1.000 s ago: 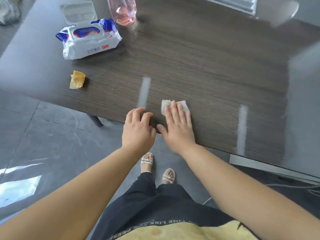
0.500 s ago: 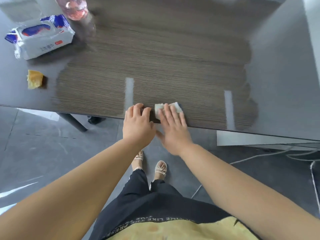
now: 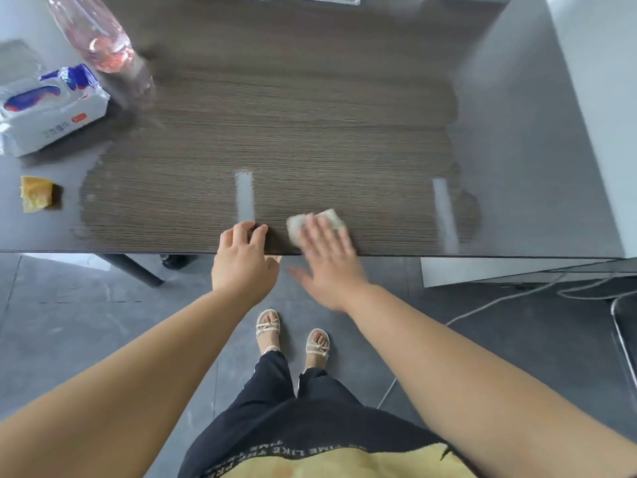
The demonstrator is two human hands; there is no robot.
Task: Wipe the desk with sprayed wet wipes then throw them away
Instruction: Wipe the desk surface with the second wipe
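A folded wet wipe [image 3: 315, 220] lies at the near edge of the dark wood-grain bench [image 3: 275, 132], pinned flat beneath the outstretched fingers of the right hand [image 3: 327, 260], which presses on it with the palm spread rather than clenched. The left hand [image 3: 243, 262] rests empty just beside it, fingers curled over the bench edge. Far to the left sit a wipes pack [image 3: 48, 112], a pink spray bottle [image 3: 100, 36] and a crumpled yellow scrap [image 3: 36, 198], all well apart from the hands.
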